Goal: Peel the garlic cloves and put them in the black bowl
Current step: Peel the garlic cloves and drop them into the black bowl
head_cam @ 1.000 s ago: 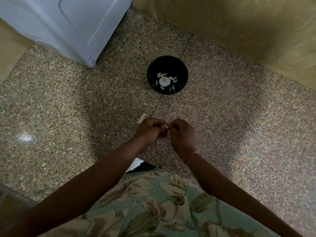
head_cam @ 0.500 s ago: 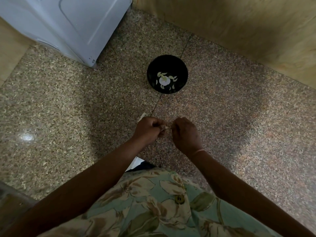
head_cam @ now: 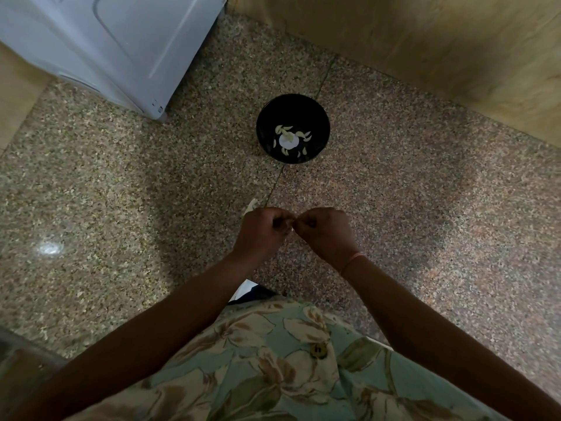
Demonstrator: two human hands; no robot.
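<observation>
Left hand (head_cam: 262, 232), right hand (head_cam: 328, 235) both pinch garlic clove (head_cam: 291, 228); black bowl (head_cam: 320, 123) well ahead, speckled floor (head_cam: 306, 186) between.

**Speckled stone floor, a bowl and a scrap**

The floor (head_cam: 425, 208) is polished speckled stone, brown and beige, with a thin seam (head_cam: 274, 183) running from just beyond the fingers (head_cam: 306, 221) up under the black bowl (head_cam: 321, 129). The bowl stands well beyond the fingers, straight ahead. A small pale scrap (head_cam: 252, 205) lies just left of them. Far off to their left and beyond stands the corner of a white appliance (head_cam: 121, 41). A wooden panel (head_cam: 425, 41) meets the floor beyond and to their right.
</observation>
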